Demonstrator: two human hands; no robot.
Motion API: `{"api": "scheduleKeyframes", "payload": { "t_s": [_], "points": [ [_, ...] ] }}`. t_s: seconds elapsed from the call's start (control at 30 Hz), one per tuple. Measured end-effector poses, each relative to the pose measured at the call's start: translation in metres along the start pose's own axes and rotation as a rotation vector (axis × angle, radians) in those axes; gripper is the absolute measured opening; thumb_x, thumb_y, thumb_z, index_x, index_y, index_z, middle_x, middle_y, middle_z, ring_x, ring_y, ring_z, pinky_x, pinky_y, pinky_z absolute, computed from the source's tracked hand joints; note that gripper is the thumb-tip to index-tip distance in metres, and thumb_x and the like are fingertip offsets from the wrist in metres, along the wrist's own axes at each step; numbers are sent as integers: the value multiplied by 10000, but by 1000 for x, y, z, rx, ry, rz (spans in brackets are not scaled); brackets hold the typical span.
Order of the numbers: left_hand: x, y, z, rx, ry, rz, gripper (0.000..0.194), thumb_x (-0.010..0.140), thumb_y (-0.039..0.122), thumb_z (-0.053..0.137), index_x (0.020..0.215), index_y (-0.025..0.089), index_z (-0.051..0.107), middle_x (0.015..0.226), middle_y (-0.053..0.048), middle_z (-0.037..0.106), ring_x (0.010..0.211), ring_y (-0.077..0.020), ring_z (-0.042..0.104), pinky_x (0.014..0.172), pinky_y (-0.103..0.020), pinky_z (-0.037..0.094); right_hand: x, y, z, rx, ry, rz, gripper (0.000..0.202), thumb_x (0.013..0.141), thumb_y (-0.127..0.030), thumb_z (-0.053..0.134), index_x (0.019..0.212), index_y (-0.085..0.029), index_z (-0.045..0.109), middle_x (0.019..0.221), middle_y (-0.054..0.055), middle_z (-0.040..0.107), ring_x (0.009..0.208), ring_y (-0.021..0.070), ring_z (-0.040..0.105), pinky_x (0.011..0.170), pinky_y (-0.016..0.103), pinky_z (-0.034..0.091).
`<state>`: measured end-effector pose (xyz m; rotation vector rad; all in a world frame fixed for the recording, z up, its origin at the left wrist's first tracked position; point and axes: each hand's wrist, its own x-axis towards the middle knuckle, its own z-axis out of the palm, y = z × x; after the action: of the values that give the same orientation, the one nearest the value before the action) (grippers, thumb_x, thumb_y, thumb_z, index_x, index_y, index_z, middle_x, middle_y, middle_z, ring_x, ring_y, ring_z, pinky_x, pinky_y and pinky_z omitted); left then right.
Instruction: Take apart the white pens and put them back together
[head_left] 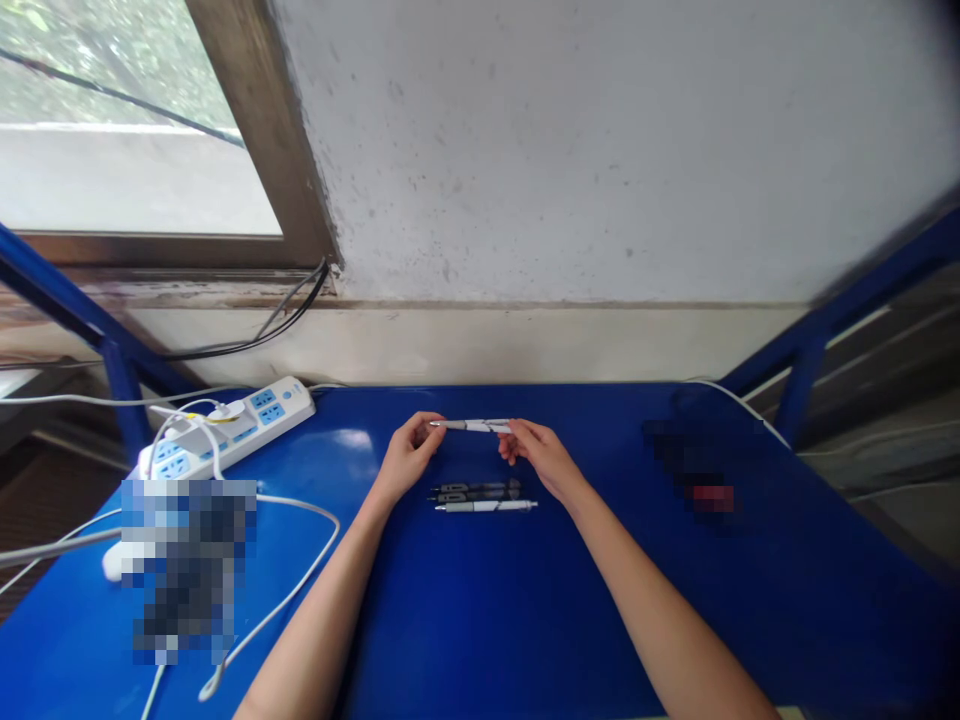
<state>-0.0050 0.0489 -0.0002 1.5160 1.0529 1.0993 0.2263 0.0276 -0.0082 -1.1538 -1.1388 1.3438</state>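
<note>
Left hand (412,450), right hand (544,457) pinching white pen (480,426) by its ends.
Pen running near back edge of desk (495,610); other pens (491,506) lying just nearside, desk extending past them; power strip (279,411) crowding left.

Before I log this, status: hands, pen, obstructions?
Left hand, right hand pinching opposite ends of white pen. Dark pens and second white pen lying on blue table. Nothing blocking.

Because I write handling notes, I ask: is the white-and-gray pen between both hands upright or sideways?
Sideways: the white-and-gray pen reaches from the left hand to the right hand, its silver tip pointing left.
</note>
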Motion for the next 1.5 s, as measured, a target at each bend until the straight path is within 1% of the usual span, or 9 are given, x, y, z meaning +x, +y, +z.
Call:
{"api": "scheduleKeyframes", "payload": {
  "t_s": [0.13,0.33,0.5,0.7,0.87,1.0,1.07,1.27,1.5],
  "points": [
    [0,1,0,72,3,-26,382,878,514,487,737,173,585,555,30,481,514,-104,418,513,-230,317,-1,-3,0,-11,-6,3,410,801,-560,595,770,-155,650,661,52,629,600,153,575,523,267,438],
    [-2,4,-1,70,-23,8,322,853,497,542,818,180,584,556,51,458,501,-95,378,502,-225,279,-2,-4,1,-13,-8,9,389,807,-538,598,767,-153,645,655,42,623,591,146,567,530,268,432],
    [-2,4,-1,114,-18,-38,435,882,530,470,657,169,561,518,35,442,492,-100,380,499,-237,280,-2,-4,1,-28,-12,11,401,790,-550,612,761,-151,650,653,45,630,579,145,566,523,267,434],
    [-2,3,1,55,-14,-3,328,832,496,570,925,184,605,595,41,497,538,-108,424,521,-224,306,-2,-4,1,-29,-2,5,409,793,-558,605,764,-152,647,650,42,627,582,145,569,524,264,439],
    [-2,4,0,97,-28,-21,386,881,488,496,666,172,551,538,32,456,500,-97,380,494,-233,279,-2,-5,1,-36,-14,5,380,794,-535,615,757,-158,651,660,41,631,585,144,569,532,266,440],
    [-3,3,0,69,-36,4,271,841,450,580,866,180,600,585,44,473,520,-96,401,502,-223,289,-2,-5,1,-41,-16,0,384,802,-536,603,761,-158,649,662,40,623,584,143,563,534,265,440],
    [-2,2,1,43,-23,14,285,833,447,592,952,188,593,605,43,492,540,-103,429,519,-222,315,-2,-6,1,-49,-15,1,389,804,-541,598,755,-158,646,656,39,616,584,144,560,532,265,438],
    [-2,2,0,82,-16,-33,393,867,508,508,659,175,526,532,35,457,492,-94,378,491,-231,274,-2,-5,1,-28,-27,-6,361,804,-521,613,734,-168,631,662,33,619,604,149,568,527,268,435],
    [-1,2,-1,42,-31,-48,330,849,479,553,751,164,575,596,27,533,560,-100,462,543,-215,335,-1,-3,-1,2,-25,-1,328,805,-500,630,764,-174,628,648,30,631,590,147,569,526,268,432]
  ]
}}
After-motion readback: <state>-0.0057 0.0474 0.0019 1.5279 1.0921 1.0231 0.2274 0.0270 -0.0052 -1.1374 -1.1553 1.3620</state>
